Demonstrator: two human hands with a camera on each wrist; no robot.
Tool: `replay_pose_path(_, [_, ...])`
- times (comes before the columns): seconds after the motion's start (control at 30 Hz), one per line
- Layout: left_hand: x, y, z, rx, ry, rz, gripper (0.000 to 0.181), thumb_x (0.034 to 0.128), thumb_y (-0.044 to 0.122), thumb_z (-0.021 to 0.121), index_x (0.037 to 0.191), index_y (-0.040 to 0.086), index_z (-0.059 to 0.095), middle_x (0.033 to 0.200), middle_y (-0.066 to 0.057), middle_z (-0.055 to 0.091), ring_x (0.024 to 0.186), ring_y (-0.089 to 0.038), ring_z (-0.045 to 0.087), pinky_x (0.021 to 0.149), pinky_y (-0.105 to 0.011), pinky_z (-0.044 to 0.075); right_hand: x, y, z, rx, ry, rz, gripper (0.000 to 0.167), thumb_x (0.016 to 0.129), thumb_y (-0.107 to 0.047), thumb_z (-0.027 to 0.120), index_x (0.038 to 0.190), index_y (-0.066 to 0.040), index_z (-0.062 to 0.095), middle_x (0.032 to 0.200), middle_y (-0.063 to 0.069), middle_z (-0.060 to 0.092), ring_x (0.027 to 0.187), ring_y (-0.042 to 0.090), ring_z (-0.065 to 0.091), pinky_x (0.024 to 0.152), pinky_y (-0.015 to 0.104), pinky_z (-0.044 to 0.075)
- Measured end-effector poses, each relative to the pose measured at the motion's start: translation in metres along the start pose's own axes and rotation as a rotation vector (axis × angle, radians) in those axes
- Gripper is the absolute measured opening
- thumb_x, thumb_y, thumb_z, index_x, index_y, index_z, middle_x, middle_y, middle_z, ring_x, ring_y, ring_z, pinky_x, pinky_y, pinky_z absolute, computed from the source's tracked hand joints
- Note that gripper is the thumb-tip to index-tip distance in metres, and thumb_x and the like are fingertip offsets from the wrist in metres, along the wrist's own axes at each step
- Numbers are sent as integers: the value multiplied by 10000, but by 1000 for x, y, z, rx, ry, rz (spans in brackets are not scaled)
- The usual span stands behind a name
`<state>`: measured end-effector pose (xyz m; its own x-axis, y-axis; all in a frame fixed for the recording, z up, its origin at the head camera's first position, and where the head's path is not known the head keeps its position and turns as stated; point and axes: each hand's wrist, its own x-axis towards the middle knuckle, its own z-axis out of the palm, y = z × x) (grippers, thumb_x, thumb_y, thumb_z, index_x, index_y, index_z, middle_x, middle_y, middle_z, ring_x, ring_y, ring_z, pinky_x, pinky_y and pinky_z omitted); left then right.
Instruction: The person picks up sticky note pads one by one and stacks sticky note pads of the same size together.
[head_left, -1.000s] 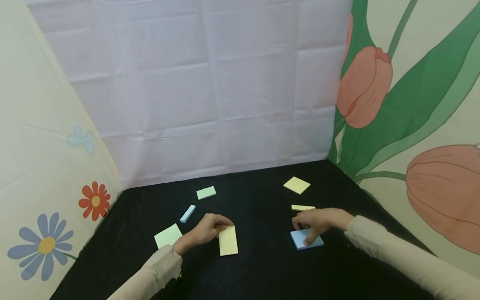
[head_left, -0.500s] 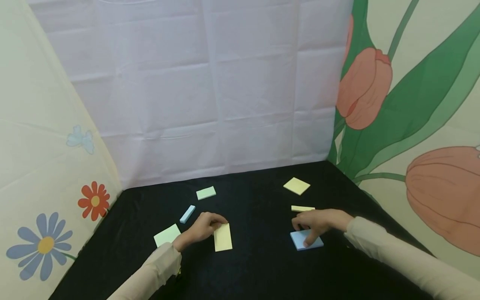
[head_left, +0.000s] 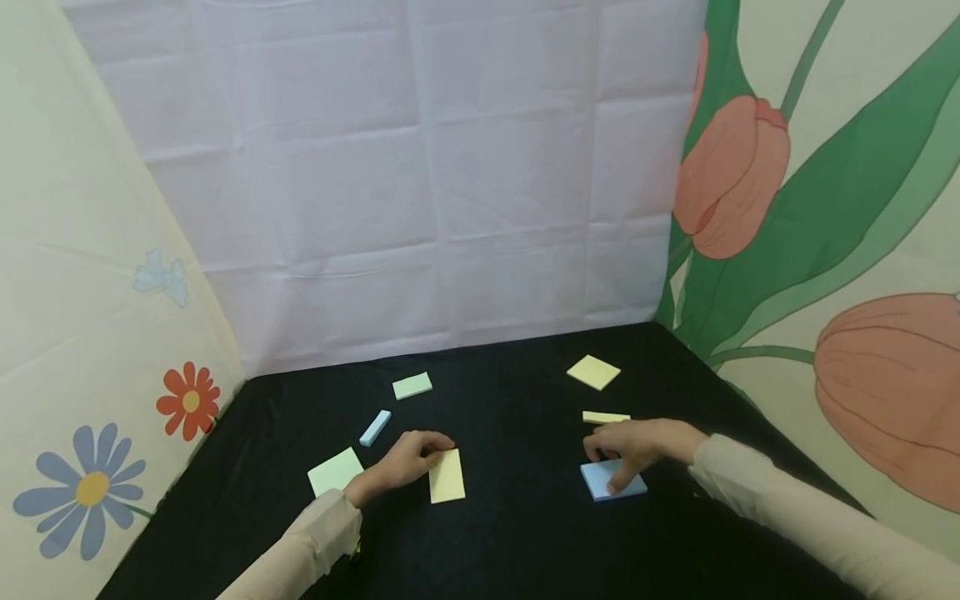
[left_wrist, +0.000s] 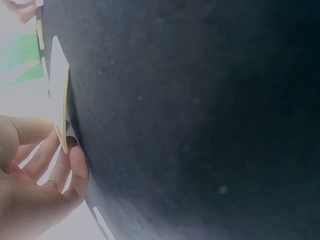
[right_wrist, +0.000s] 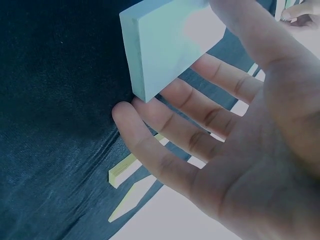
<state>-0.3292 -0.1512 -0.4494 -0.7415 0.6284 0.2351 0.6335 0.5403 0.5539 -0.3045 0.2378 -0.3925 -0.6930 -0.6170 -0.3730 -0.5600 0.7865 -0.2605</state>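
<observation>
My left hand point(head_left: 411, 460) pinches a rectangular yellow sticky-note pad point(head_left: 447, 477) by its far end. In the left wrist view the thumb and fingertips meet that pad point(left_wrist: 59, 90) just above the black cloth, its near edge slightly lifted or close to it; contact is hard to tell. My right hand point(head_left: 633, 442) holds a thicker blue sticky-note pad point(head_left: 596, 479), thumb on top and fingers at the far edge. Seen from the right wrist, the blue pad point(right_wrist: 170, 42) sits between thumb and fingertips, near the cloth.
Beyond the right hand lie a narrow yellow pad point(head_left: 603, 416) and a square yellow pad point(head_left: 593, 372). Around the left hand are a pale green square pad point(head_left: 333, 472), a narrow blue pad point(head_left: 375, 427) and a small green pad point(head_left: 412, 385). Black cloth point(head_left: 517, 542) covers the table.
My left hand has shifted slightly left with the yellow pad, then dipped a little. The right hand and the blue pad stay in place.
</observation>
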Motion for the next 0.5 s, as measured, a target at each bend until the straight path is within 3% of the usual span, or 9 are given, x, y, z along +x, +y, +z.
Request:
replay_pose_path(0.27, [-6, 0, -1, -15, -43, -8, 224, 972, 46, 600, 1163, -30, 689, 1127, -125, 687, 971, -218, 637, 819, -354, 524, 1, 1, 2, -1, 6, 8, 344, 779, -292, 850, 971, -225, 574, 907, -80, 520, 785, 100, 497, 701, 301, 442])
replay_pose_path(0.5, [-9, -4, -2, -21, -118, 27, 439, 974, 291, 649, 1261, -41, 630, 1238, -140, 638, 1090, -264, 590, 941, -437, 469, 1, 3, 1, 13, 10, -19, 350, 778, -314, 851, 968, -226, 570, 903, -74, 519, 780, 110, 499, 689, 315, 446])
